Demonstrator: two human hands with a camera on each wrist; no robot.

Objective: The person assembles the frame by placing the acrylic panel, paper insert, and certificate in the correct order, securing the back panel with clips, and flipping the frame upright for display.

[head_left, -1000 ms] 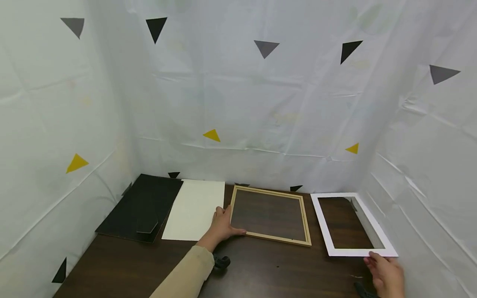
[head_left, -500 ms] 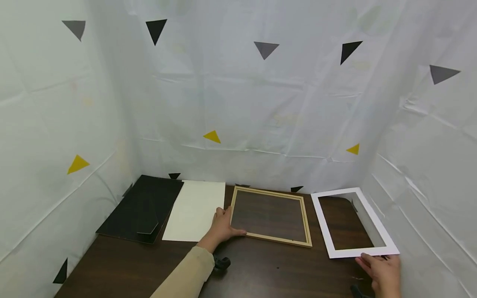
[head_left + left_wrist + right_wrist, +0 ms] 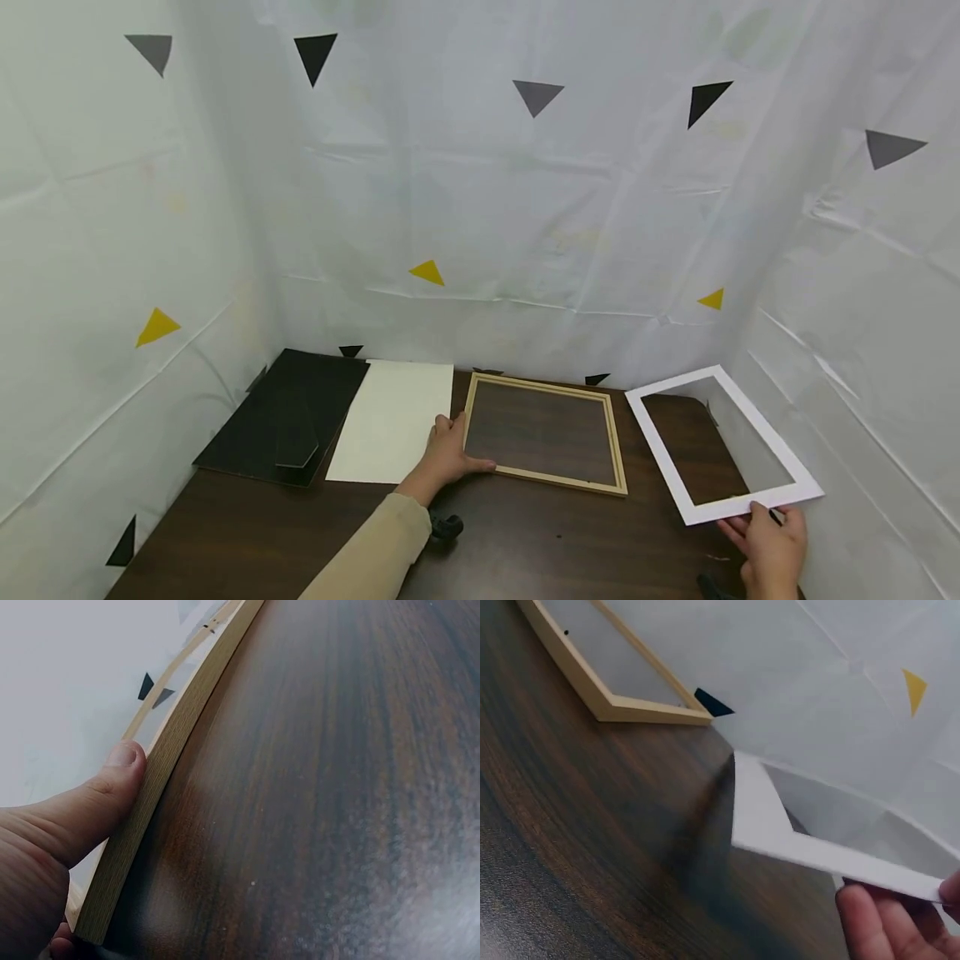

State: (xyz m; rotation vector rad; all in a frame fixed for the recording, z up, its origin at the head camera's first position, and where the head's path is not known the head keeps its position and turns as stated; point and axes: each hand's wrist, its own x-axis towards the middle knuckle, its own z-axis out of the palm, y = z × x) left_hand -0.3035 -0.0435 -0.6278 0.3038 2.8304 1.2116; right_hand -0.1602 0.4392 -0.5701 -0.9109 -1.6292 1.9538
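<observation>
A light wooden picture frame (image 3: pixel 558 480) lies flat on the dark table, with the table's grain showing through its middle. My left hand (image 3: pixel 446 454) holds its near left corner; in the left wrist view the thumb (image 3: pixel 112 784) presses along the wooden edge (image 3: pixel 169 750), and the fingers are mostly hidden. At the right, a white mat board (image 3: pixel 665 458) with a rectangular opening is raised and tilted at its near side. My right hand (image 3: pixel 772 546) pinches that near edge, its fingers (image 3: pixel 877 926) underneath the board (image 3: pixel 757 806) and the thumb on top.
A black backing panel (image 3: pixel 285 408) with a stand flap lies at the far left. It slightly overlaps a blank cream sheet (image 3: pixel 397 417). White sheeting (image 3: pixel 525 217) with coloured triangles walls in the back and both sides of the table (image 3: pixel 525 542).
My right hand has lifted the near edge of the white mat board off the table and turned it slightly. My left hand and the wooden frame have stayed in place.
</observation>
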